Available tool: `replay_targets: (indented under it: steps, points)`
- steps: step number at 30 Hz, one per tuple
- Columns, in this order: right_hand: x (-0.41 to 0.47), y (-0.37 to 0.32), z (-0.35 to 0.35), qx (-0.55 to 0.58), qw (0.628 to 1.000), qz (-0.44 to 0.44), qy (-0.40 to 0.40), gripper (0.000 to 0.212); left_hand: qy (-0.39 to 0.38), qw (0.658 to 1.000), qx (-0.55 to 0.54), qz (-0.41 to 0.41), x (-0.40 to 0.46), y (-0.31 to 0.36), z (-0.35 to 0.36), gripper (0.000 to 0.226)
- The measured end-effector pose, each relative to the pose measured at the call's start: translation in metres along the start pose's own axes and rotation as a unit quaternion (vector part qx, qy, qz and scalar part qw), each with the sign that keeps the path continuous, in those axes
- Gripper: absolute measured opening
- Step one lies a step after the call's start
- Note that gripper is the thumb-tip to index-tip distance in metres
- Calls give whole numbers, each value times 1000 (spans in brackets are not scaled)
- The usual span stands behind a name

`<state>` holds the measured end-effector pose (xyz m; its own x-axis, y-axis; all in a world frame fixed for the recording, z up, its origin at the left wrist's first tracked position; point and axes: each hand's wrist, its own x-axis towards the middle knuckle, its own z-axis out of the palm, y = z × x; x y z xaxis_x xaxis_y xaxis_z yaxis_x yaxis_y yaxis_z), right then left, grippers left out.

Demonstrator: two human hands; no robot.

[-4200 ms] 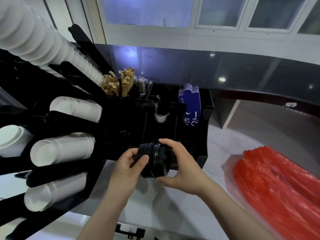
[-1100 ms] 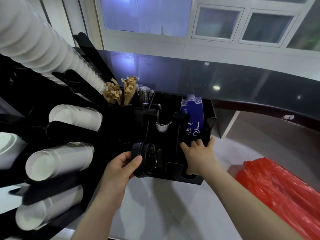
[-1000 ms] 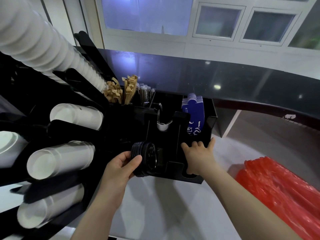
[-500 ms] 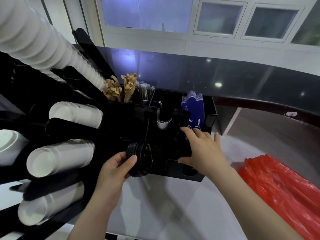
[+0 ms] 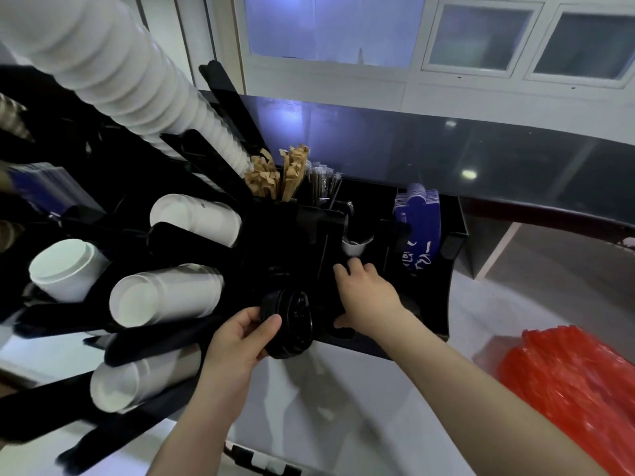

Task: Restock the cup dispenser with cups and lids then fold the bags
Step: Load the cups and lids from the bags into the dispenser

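Fingers [image 5: 271, 326] of the left hand [image 5: 237, 345] curl round a stack of black lids [image 5: 288, 324], thumb over its near edge, holding it at lower centre of the frame just in front of the black dispenser [image 5: 446, 286]. Right of it, the right hand [image 5: 364, 297] reaches into the dispenser's front with its fingers stretched forward and holding nothing; the fingertips lie against a dark compartment just below a small white cup [image 5: 355, 247]. Both forearms come up from the bottom edge over the pale table [image 5: 309, 407]. At lower right a red plastic bag [image 5: 577, 389] lies on the table, well apart from the hands. On the left, stacks of white cups [image 5: 165, 295] lie sideways in black holders. Further back stand brown stir sticks [image 5: 278, 175], wrapped straws [image 5: 323, 182] and blue sleeves [image 5: 417, 228]. A long white cup stack [image 5: 113, 70] crosses the upper left.
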<state>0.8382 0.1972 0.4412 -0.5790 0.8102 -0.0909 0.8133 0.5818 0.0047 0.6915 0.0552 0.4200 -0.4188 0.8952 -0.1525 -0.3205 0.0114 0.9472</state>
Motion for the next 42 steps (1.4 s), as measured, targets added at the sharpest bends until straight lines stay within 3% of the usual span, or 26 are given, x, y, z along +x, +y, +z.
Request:
replay_targets:
  steps: [2, 6, 9, 12, 16, 22, 25, 28, 31, 35, 39, 42]
  points:
    - [6, -2, 7, -16, 999, 5, -33, 87, -2, 1000, 6, 2, -3, 2, -3, 13]
    - [14, -6, 19, -18, 996, 5, -86, 108, -4, 1000, 18, 7, -6, 6, -8, 18]
    - [8, -11, 26, -32, 996, -13, -83, 112, -6, 1000, 16, 9, -9, 8, -9, 20]
    - [-10, -16, 38, -40, 998, -13, -42, 95, -6, 1000, 15, 3, -10, 7, -11, 15]
    - [-34, -18, 50, -137, 990, -17, -38, 65, -15, 1000, 20, -9, -11, 4, -12, 9]
    - [-34, -21, 50, -148, 987, 6, -61, 71, -28, 999, 35, -24, -11, -1, -18, 9]
    - [-38, -19, 50, -84, 996, 11, -20, 75, -41, 998, 44, -27, -12, -3, -22, 8]
    - [-52, -25, 53, -7, 997, 12, 70, 77, -51, 997, 49, -27, -12, -4, -25, 20]
    - [-64, -22, 54, 53, 984, 87, 143, 77, -61, 995, 64, -34, -11, -7, -26, 28]
    - [-77, 7, 57, -3, 969, 235, 70, 77, -80, 994, 60, -41, -8, -9, -26, 27]
    - [-82, 21, 65, -71, 971, 228, 17, 74, -91, 992, 76, -48, -6, -11, -23, 10]
    - [-76, 24, 65, -71, 969, 231, 49, 57, -95, 991, 84, -49, -6, -13, -21, 10]
